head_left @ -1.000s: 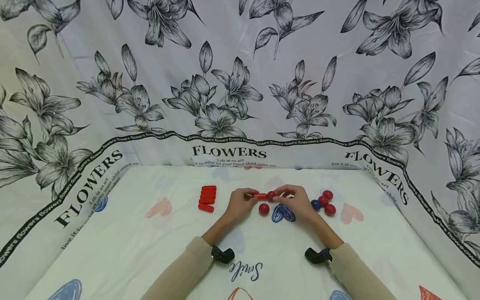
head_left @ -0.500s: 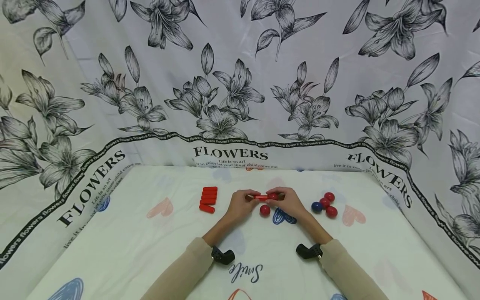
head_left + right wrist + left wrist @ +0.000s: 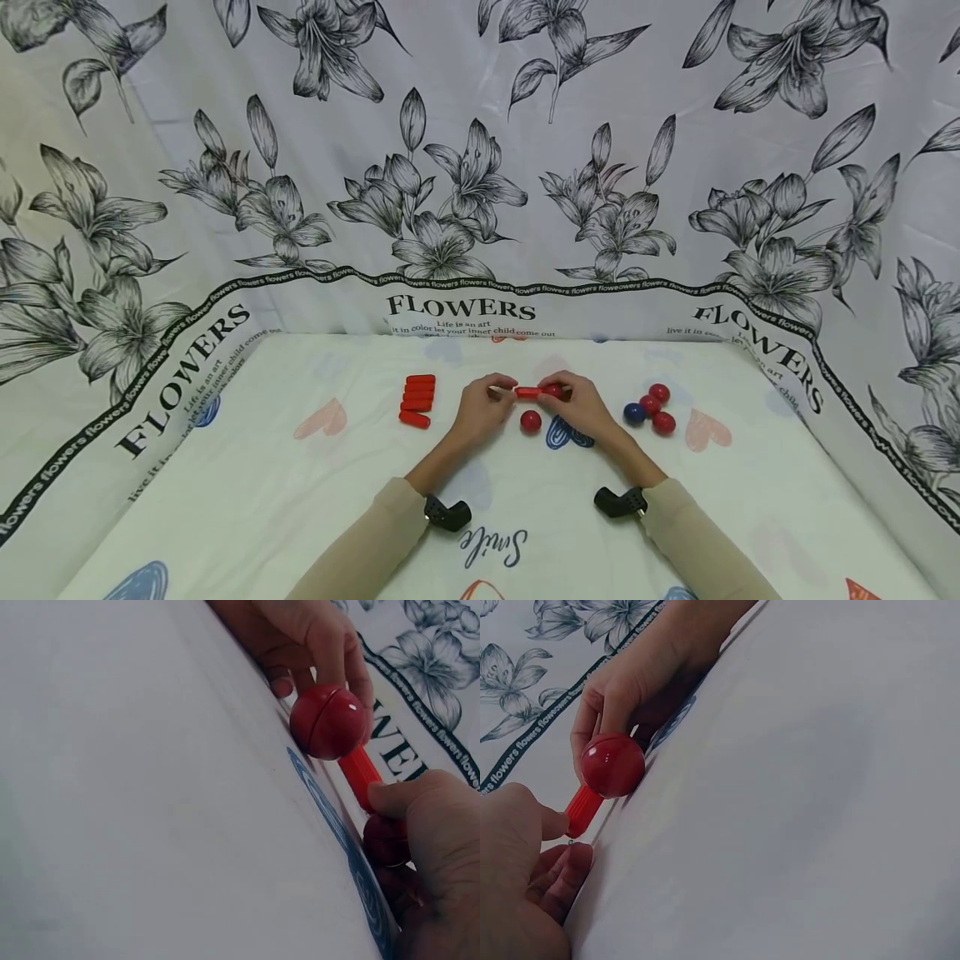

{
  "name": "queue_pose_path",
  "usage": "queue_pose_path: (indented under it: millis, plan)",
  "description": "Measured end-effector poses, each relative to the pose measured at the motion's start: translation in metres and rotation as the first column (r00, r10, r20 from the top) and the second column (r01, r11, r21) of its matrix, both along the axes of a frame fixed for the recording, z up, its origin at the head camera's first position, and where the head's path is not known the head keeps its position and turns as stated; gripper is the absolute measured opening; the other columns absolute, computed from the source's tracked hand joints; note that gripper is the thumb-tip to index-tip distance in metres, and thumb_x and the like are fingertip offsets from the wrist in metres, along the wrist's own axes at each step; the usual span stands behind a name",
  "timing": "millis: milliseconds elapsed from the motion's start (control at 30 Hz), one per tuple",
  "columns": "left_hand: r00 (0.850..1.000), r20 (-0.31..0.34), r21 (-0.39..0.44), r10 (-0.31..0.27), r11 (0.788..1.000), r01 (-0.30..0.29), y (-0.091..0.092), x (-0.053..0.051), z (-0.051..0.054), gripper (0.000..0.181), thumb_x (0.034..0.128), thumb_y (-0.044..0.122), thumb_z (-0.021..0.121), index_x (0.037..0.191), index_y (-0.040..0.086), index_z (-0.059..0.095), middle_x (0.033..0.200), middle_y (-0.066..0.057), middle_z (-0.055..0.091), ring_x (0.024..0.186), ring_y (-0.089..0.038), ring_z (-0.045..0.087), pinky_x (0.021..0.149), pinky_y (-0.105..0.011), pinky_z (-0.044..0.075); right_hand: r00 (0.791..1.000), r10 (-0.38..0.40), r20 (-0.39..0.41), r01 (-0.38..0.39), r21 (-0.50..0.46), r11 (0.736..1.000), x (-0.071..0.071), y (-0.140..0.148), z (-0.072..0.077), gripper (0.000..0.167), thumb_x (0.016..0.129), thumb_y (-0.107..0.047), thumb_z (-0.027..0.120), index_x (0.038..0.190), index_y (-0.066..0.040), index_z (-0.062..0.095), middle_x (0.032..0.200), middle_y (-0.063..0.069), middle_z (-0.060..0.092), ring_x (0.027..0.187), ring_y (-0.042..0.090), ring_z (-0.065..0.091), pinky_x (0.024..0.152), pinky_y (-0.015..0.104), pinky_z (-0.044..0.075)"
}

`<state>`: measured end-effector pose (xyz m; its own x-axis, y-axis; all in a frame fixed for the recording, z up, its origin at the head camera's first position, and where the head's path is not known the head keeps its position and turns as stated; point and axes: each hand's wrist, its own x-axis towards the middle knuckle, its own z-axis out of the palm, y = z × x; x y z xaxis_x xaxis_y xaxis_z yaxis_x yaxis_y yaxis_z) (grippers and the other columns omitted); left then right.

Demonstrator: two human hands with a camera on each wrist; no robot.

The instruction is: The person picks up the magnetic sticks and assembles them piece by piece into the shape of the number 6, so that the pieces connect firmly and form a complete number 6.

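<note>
Plainly, right hand [image 3: 579,407] pinches red stick [image 3: 528,392]; whether left hand [image 3: 478,410] does too is unclear.

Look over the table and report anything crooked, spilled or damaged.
One thing is askew: on the left, the nearest red stick slants, its right end lower in the head view, while the other sticks behind it lie roughly parallel. I see nothing spilled or visibly broken.

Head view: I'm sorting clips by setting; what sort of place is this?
Likely a curtained indoor work spot: flowered curtain behind, heart-printed cloth spread flat, red sticks lying on it.
</note>
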<state>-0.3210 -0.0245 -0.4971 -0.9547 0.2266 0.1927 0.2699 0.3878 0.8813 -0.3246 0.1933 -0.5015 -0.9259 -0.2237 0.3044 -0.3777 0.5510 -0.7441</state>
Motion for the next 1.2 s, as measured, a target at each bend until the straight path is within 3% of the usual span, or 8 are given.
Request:
queue_pose_path:
  millis: [267,467,567,700,867,1033,1200]
  plan:
    - [0.997,0.061,0.022,0.043,0.999,-0.044,-0.003,0.0,0.002,0.012,0.0885,0.022,0.065,0.1,0.02,0.064,0.094,0.003,0.062,0.079,-0.014,0.059,0.064,-0.025,0.052,0.999,-0.03,0.031,0.031,-0.032,0.999,-0.004,0.004,-0.001,0.027,0.085,-0.032,0.071,0.108,-0.019,0.068,0.101,-0.002,0.068,0.083,0.015,0.058,0.075,0.023,0.049]
    - [0.996,0.059,0.031,-0.07,0.997,0.068,-0.004,0.001,0.006,0.015,0.0865,0.024,0.068,0.1,0.017,0.069,0.094,0.0,0.066,0.074,-0.015,0.061,0.059,-0.029,0.053,0.999,-0.051,0.005,0.051,-0.017,0.999,-0.007,0.01,-0.001,0.026,0.086,-0.033,0.07,0.108,-0.019,0.068,0.097,-0.001,0.067,0.085,0.017,0.056,0.077,0.026,0.048]
    - [0.991,0.062,0.002,-0.117,0.993,0.117,-0.005,0.002,0.006,0.021,0.0854,0.03,0.07,0.102,0.017,0.07,0.093,0.004,0.068,0.078,-0.014,0.061,0.064,-0.029,0.052,0.998,-0.068,0.02,0.068,-0.013,0.998,-0.008,0.013,-0.001,0.029,0.085,-0.036,0.069,0.109,-0.02,0.068,0.097,-0.002,0.065,0.088,0.017,0.054,0.079,0.028,0.047]
    - [0.982,0.055,-0.038,-0.182,0.982,0.184,-0.005,0.006,0.006,0.031,0.0834,0.039,0.07,0.106,0.018,0.071,0.093,0.008,0.07,0.083,-0.012,0.061,0.073,-0.029,0.05,0.997,-0.075,0.037,0.075,-0.02,0.997,-0.009,0.015,-0.004,0.029,0.085,-0.038,0.069,0.109,-0.023,0.067,0.097,-0.002,0.064,0.087,0.017,0.053,0.078,0.028,0.046]
    - [0.965,0.044,-0.055,-0.257,0.964,0.259,-0.003,0.011,0.008,0.041,0.0773,0.044,0.075,0.108,0.017,0.071,0.093,0.008,0.069,0.081,-0.012,0.062,0.072,-0.028,0.049,0.996,-0.086,0.038,0.086,-0.02,0.996,-0.009,0.015,-0.005,0.029,0.085,-0.038,0.069,0.109,-0.023,0.068,0.098,-0.003,0.065,0.087,0.017,0.054,0.078,0.027,0.046]
    - [0.96,0.027,-0.111,-0.279,0.953,0.281,0.0,0.011,0.007,0.042,0.0702,0.044,0.081,0.105,0.022,0.073,0.086,0.009,0.067,0.077,-0.009,0.06,0.07,-0.025,0.049,0.994,-0.101,0.035,0.101,-0.009,0.995,-0.008,0.016,-0.004,0.028,0.085,-0.038,0.069,0.109,-0.023,0.068,0.098,-0.002,0.065,0.088,0.017,0.054,0.078,0.026,0.048]
    - [0.966,0.008,-0.12,-0.259,0.959,0.258,-0.001,0.01,0.007,0.033,0.0719,0.036,0.081,0.101,0.023,0.073,0.082,0.008,0.067,0.077,-0.009,0.06,0.07,-0.024,0.049,0.995,-0.097,0.026,0.097,-0.006,0.995,-0.006,0.016,-0.002,0.028,0.085,-0.037,0.069,0.108,-0.022,0.068,0.098,-0.001,0.065,0.088,0.017,0.054,0.077,0.025,0.047]
